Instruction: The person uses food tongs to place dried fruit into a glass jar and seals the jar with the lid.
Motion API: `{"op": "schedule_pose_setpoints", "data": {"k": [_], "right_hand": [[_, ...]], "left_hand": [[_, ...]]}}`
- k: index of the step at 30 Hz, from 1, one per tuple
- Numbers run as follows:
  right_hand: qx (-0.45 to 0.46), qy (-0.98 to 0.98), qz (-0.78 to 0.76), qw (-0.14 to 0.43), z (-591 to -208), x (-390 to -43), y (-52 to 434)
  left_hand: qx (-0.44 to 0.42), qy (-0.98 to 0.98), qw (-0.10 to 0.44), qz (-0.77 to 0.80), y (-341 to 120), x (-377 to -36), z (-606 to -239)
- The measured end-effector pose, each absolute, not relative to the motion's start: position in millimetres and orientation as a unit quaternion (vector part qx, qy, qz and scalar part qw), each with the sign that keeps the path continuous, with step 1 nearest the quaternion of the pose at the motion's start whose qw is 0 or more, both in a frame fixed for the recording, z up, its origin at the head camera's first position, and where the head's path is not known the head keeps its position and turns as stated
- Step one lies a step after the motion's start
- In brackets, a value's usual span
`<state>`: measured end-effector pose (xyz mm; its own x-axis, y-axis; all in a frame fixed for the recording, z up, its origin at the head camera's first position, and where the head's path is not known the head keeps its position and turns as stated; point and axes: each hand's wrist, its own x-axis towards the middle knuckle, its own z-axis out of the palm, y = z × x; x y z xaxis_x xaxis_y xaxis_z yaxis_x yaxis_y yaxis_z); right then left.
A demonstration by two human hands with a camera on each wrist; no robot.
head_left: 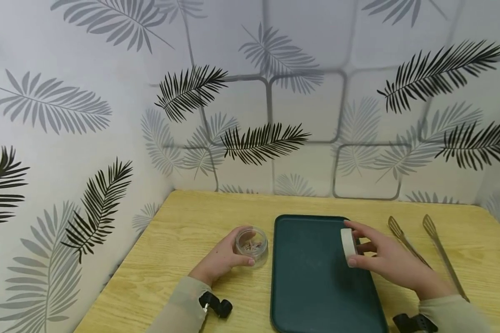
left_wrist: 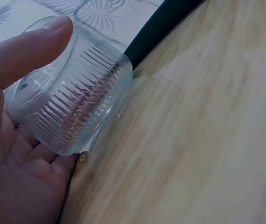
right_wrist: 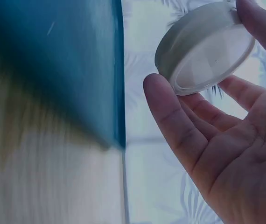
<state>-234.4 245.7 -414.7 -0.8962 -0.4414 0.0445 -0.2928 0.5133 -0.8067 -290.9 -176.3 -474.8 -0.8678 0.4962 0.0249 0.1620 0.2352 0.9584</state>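
Observation:
A small clear ribbed jar (left_wrist: 84, 100) stands on the wooden table, its top uncovered. Inside it lie several small pinkish-brown pieces (head_left: 252, 246), too small to name. My left hand (head_left: 225, 256) curls round the jar, thumb on the near side and fingers on the far side. In my right hand (head_left: 391, 261) is a round white lid (head_left: 348, 245), pinched at its rim between thumb and fingers and turned on edge. The right wrist view shows the hollow underside of the lid (right_wrist: 214, 60). That hand is over the right part of a dark green tray (head_left: 312, 277).
To the right of the tray lie metal tongs (head_left: 443, 254), their two arms spread and partly behind my right hand. The yellow wooden table (head_left: 216, 208) ends at a wall with leaf patterns (head_left: 241, 101).

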Motion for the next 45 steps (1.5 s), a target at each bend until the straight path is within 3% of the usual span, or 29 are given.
{"op": "schedule_pose_setpoints", "data": {"k": [13, 22, 45], "right_hand": [[-0.284, 0.869, -0.396, 0.084, -406, -254, 150], [-0.286, 0.861, -0.411, 0.093, -415, -268, 100], [-0.346, 0.893, -0.283, 0.056, -409, -271, 73]], "left_hand": [[0.200, 0.774, 0.113, 0.590, -169, -285, -471], [0.214, 0.779, 0.115, 0.578, -170, -284, -471], [0.237, 0.760, 0.150, 0.587, -164, -280, -467]]}}
